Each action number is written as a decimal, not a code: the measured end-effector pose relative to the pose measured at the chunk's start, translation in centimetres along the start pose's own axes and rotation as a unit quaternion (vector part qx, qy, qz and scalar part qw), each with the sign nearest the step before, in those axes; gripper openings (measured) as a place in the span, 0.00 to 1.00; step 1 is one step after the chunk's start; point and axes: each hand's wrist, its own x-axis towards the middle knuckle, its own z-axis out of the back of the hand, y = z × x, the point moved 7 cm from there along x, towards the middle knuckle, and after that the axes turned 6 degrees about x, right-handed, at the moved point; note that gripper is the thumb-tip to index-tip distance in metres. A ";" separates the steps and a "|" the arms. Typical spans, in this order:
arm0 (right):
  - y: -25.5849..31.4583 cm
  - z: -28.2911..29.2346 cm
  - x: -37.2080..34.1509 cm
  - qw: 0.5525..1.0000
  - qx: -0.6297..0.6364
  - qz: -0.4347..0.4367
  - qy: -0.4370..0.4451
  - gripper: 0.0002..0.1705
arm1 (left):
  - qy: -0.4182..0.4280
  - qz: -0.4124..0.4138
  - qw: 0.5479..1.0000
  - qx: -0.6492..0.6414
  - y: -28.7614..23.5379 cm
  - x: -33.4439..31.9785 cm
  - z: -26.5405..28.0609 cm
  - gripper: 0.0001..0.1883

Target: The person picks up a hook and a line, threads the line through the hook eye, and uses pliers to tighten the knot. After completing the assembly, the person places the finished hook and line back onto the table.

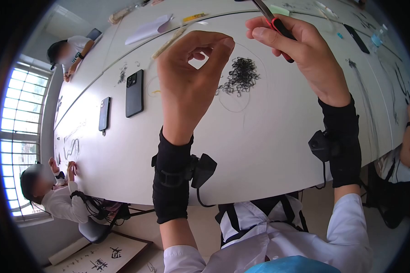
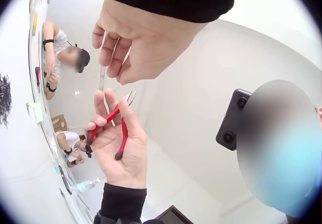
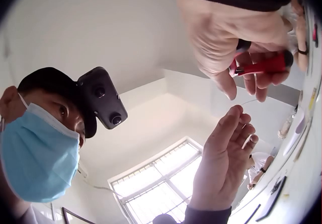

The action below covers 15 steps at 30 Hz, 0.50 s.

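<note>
My left hand [image 1: 189, 77] is raised over the table, thumb and index finger pinched together at the tips. From them runs a thin, faint strand [image 3: 249, 102], seen in the right wrist view stretching toward the other hand. Red-and-black-handled pliers [image 2: 124, 133] lie across the palm and fingers of my right hand [image 1: 312, 54], their metal jaws slightly apart in the left wrist view. Beneath and between both hands, a loose pile of small black curled pieces [image 1: 241, 76] sits on the white table [image 1: 269, 150].
Two dark phones, one larger [image 1: 134, 93] and one smaller [image 1: 105, 113], lie left of the pile. Farther back are a white paper [image 1: 148, 29] and a yellow item [image 1: 194, 17]. A water bottle [image 1: 378, 35] stands at the far right. Other people sit around the table.
</note>
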 end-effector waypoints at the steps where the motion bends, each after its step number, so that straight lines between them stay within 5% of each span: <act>1: 0.0 -0.7 -0.2 0.999 0.027 -0.027 0.039 0.19 | 0.000 -0.007 1.000 0.007 -0.1 0.0 -0.2 0.11; 3: -0.3 -2.1 -0.6 0.987 0.084 -0.081 0.114 0.21 | -0.014 -0.017 1.000 -0.017 -0.1 -0.1 -0.5 0.08; 7: -1.8 -2.2 -0.5 0.987 0.072 -0.099 0.103 0.21 | -0.004 -0.020 1.000 -0.013 0.1 -0.1 -0.5 0.07; 11: -0.2 -0.5 -0.4 0.994 0.062 -0.074 0.046 0.18 | 0.112 -0.043 0.987 0.106 0.8 0.4 -0.7 0.07; 12: 1.4 0.6 -0.4 0.978 0.168 -0.106 0.071 0.18 | 0.130 -0.046 0.978 0.156 1.9 0.5 -0.4 0.07; 15: 7.4 4.5 -1.4 0.961 0.262 0.076 0.040 0.13 | 0.212 0.023 0.943 0.254 7.6 0.0 0.1 0.07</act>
